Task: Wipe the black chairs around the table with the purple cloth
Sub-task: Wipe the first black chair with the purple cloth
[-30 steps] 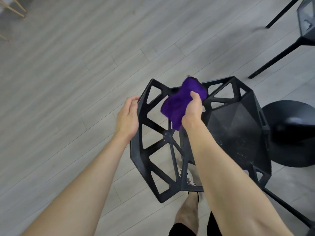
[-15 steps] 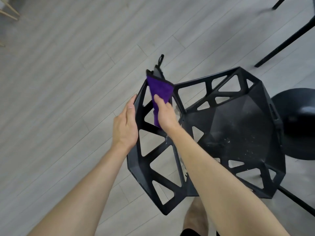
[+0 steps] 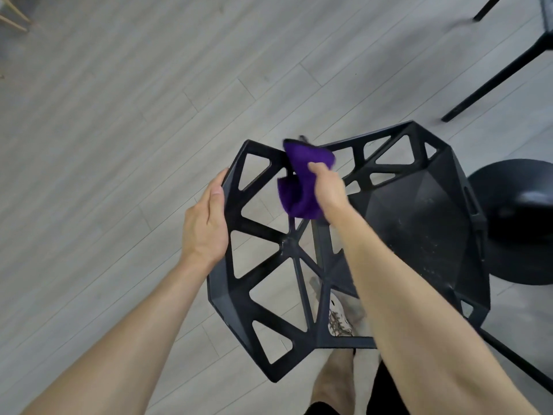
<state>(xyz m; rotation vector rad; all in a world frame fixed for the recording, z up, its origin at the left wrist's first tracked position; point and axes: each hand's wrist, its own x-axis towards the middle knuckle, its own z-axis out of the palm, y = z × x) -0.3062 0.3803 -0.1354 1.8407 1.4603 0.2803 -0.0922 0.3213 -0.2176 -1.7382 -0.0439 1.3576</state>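
Mid-wipe on one black angular chair (image 3: 419, 235) with a solid faceted seat and an open back of triangular struts. Clutching the crumpled purple cloth (image 3: 299, 187) in the right hand (image 3: 329, 190), fingers curled round it, and pressing it to the top edge of the chair back, near that back's upper left corner. Bracing the left edge of the back with the left hand (image 3: 206, 226), laid flat with straight fingers and grasping nothing, as far as can be seen.

Partway through this chair at best, judging by the pale specks and dust across the seat panel. Probably left to do: the seat, the lower struts, the legs. At least one more chair to wipe, going by the thin black chair legs (image 3: 493, 70) at the upper right corner of the pale grey plank floor (image 3: 119, 115); cannot tell whether cleaned.

Around: a round black pedestal base (image 3: 520, 223) just beside the right edge of the seat, presumably the table's. A pale laced shoe (image 3: 338, 322) seen through the struts near the back's bottom edge. Thin light wooden legs (image 3: 15, 20) at the floor's top left corner. Nothing across the cloth's path along the top edge, only narrow triangular gaps to work into.
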